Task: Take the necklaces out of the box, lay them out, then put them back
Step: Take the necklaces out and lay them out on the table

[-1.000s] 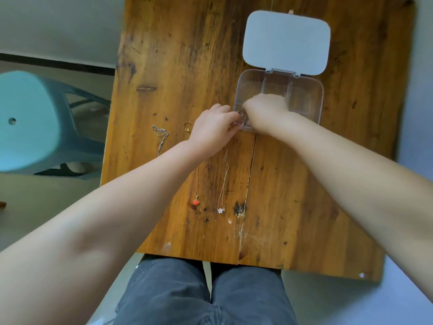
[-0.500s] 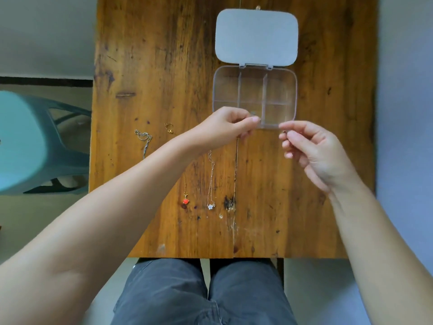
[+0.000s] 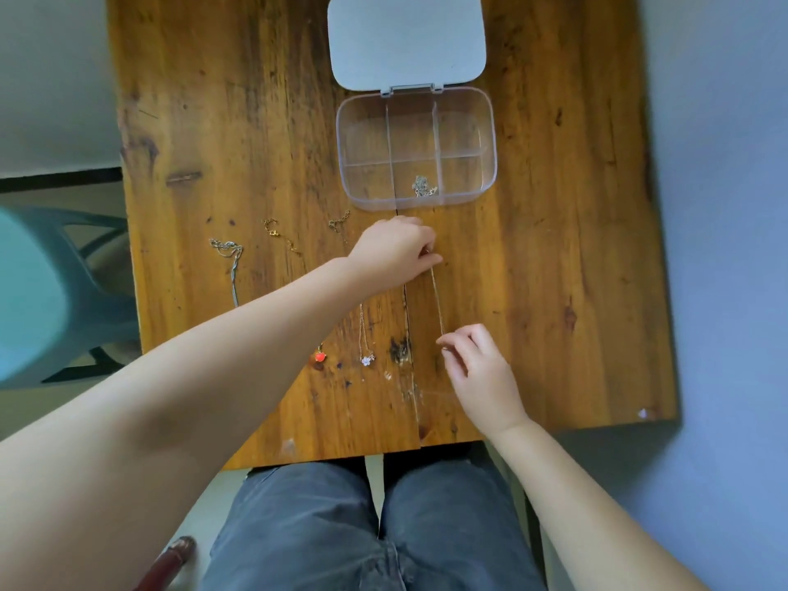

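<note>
A clear compartment box (image 3: 490, 134) lies open on the wooden table (image 3: 575, 249), its white lid (image 3: 407, 38) folded back. One bunched silver necklace (image 3: 423, 187) rests in the near middle compartment. My left hand (image 3: 394, 249) pinches the top end of a thin gold necklace (image 3: 438, 300). My right hand (image 3: 479, 364) pinches its lower end, and the chain runs straight along the table between them. Left of it lie a silver chain (image 3: 232, 260), a gold chain with a red pendant (image 3: 320, 356) and a chain with a flower pendant (image 3: 366, 359).
A teal plastic chair (image 3: 38, 292) stands to the left of the table. My knees in dark jeans (image 3: 375, 526) sit under the near table edge. Bare wood lies right of the stretched necklace.
Both hands pulled a necklace out of the box, drew back toward me, and now hold it lengthwise on the table. The right hand has moved down toward the near edge.
</note>
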`<state>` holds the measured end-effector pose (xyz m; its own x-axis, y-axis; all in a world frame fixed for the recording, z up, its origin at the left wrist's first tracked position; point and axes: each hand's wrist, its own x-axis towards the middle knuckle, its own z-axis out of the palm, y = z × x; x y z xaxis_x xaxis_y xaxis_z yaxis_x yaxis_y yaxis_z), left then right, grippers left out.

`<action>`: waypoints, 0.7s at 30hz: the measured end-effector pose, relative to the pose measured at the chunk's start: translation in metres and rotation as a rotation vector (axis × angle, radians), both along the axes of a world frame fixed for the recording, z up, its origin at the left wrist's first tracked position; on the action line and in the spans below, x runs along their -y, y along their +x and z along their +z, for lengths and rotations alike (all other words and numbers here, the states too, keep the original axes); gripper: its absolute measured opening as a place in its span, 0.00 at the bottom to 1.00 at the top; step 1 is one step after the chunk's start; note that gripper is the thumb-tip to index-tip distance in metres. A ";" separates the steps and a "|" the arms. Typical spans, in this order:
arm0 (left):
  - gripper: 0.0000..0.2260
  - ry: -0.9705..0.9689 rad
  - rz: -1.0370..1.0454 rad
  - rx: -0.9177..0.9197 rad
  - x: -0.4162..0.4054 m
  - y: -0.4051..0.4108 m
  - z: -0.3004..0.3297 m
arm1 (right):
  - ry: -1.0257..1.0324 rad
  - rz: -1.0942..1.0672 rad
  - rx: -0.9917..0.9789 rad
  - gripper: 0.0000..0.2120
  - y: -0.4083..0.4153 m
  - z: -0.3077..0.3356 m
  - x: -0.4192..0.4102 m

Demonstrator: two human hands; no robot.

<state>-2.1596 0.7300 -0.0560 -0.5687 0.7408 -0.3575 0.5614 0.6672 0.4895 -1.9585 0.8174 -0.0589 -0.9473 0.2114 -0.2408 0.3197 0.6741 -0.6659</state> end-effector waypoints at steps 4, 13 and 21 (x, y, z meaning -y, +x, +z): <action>0.11 0.010 -0.047 -0.111 -0.001 0.004 -0.005 | 0.138 0.171 0.018 0.12 0.004 -0.012 -0.005; 0.14 0.199 0.218 -0.357 0.025 -0.001 0.006 | 0.092 0.001 -0.220 0.10 -0.119 0.032 -0.045; 0.09 0.137 0.347 -0.361 0.034 -0.024 0.010 | 0.694 0.553 0.234 0.12 -0.248 0.029 -0.044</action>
